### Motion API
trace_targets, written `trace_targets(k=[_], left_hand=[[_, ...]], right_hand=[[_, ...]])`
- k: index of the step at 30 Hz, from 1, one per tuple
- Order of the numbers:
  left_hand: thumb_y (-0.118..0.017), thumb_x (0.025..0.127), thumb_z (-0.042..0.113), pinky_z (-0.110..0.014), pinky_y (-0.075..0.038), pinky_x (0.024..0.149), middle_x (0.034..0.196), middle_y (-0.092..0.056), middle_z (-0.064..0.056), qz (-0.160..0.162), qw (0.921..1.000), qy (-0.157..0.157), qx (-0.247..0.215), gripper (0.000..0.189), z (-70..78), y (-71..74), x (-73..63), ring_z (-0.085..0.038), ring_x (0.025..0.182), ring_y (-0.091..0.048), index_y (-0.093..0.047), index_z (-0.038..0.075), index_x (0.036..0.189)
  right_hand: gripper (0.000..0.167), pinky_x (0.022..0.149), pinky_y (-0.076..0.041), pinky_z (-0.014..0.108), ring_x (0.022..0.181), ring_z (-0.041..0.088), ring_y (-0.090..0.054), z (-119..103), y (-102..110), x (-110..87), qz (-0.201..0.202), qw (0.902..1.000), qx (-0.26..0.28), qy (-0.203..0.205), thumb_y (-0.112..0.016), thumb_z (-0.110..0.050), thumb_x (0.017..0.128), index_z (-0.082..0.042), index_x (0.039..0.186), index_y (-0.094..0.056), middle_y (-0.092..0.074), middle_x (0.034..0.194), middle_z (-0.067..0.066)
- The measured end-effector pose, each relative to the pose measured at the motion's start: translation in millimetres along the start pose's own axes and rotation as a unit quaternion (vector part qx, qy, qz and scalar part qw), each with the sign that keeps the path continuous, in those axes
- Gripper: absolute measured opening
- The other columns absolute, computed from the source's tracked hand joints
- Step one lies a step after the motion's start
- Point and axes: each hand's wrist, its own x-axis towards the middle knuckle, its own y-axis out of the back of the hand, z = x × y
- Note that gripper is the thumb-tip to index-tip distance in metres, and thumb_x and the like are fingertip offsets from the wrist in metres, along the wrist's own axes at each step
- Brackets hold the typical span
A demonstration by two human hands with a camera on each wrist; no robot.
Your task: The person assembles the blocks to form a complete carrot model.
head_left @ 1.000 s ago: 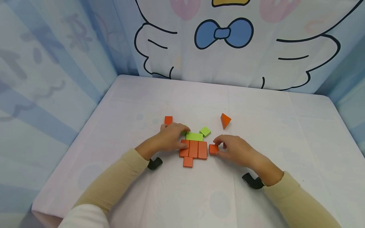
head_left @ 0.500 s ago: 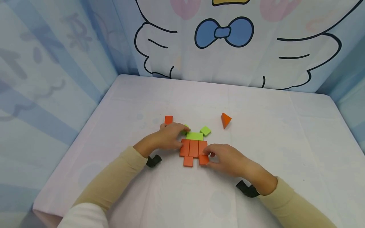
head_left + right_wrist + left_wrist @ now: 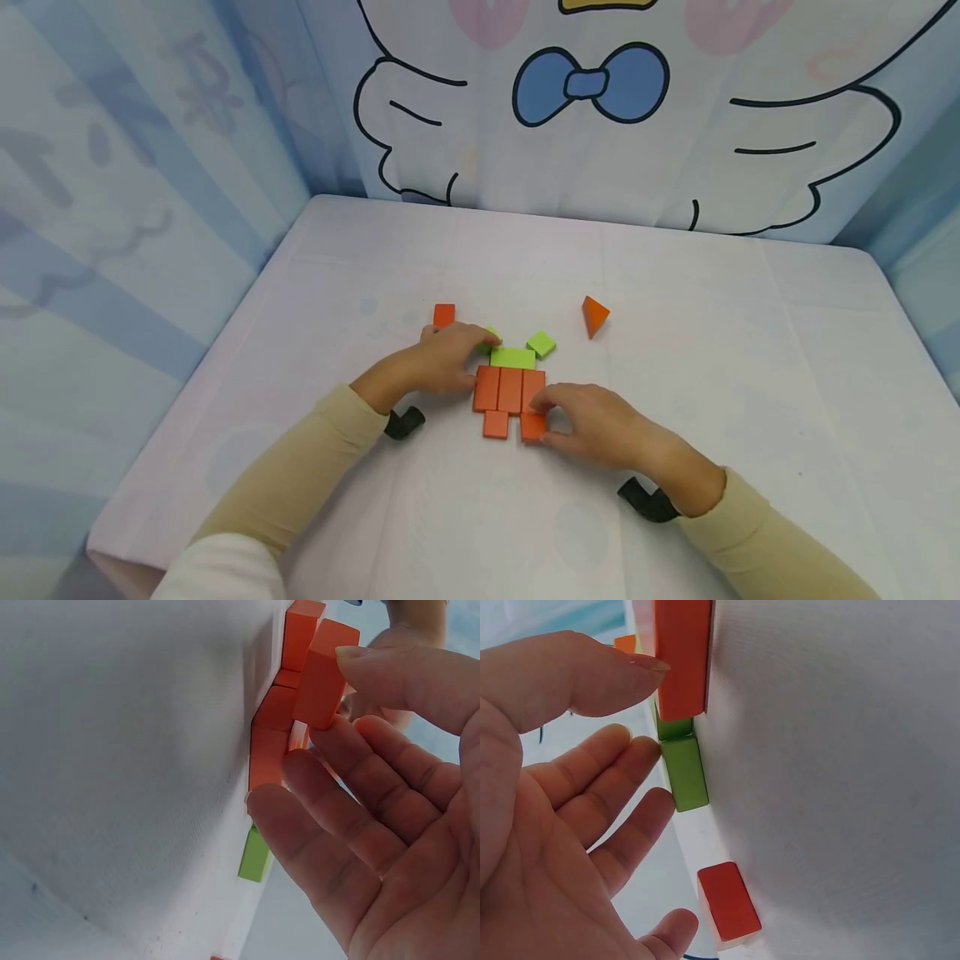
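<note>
We see a row of three long orange blocks (image 3: 510,391), long axes running from near to far toward the curtain (image 3: 590,167); at the row's far end lies one green bar (image 3: 513,358), long axis crosswise, with two small green blocks (image 3: 541,344) by its far corners; at the row's near end lie two small orange blocks (image 3: 496,424), the right one pinched by the right hand (image 3: 603,425); left of the row we find the left hand (image 3: 448,358), thumb and fingers wide apart; beyond the row lie one orange triangle (image 3: 595,317), right, a corner pointing nearward, and one red block (image 3: 444,314), left.
</note>
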Motion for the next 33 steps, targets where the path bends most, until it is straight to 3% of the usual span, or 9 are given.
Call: trace_targets(k=[12,24,33], left_hand=[[-0.067,0.087,0.007,-0.052,-0.026,0.102,0.145,-0.052,0.001,-0.001,1.0,0.0,-0.003,0.06,0.9,0.8,-2.5,-0.02,0.137,-0.039,-0.051,0.014,0.144],[-0.068,0.088,0.008,-0.052,-0.026,0.102,0.145,-0.051,0.001,-0.008,1.0,0.002,0.001,0.059,3.1,2.3,-2.4,-0.021,0.138,-0.038,-0.051,0.014,0.144],[-0.067,0.087,0.007,-0.053,-0.025,0.103,0.146,-0.051,0.001,-0.012,0.9999,0.003,0.002,0.059,4.3,4.7,-2.3,-0.021,0.139,-0.037,-0.052,0.014,0.144]], right_hand=[[0.027,0.088,-0.052,0.038,0.103,0.019,-0.059,-3.3,-11.3,3.7,0.022,0.9994,-0.024,0.009,-0.076,-0.016,0.088,-0.008,0.113,-0.068,-0.064,0.105,-0.002],[0.023,0.079,-0.051,0.033,0.092,0.015,-0.057,-5.1,-17.6,8.3,0.053,0.9963,-0.062,0.029,-0.08,-0.017,0.085,-0.012,0.103,-0.067,-0.061,0.095,-0.005],[0.029,0.083,-0.051,0.035,0.097,0.017,-0.057,-4.9,-16.6,9.8,0.045,0.9976,-0.049,0.019,-0.08,-0.017,0.085,-0.01,0.109,-0.067,-0.062,0.1,-0.003]])
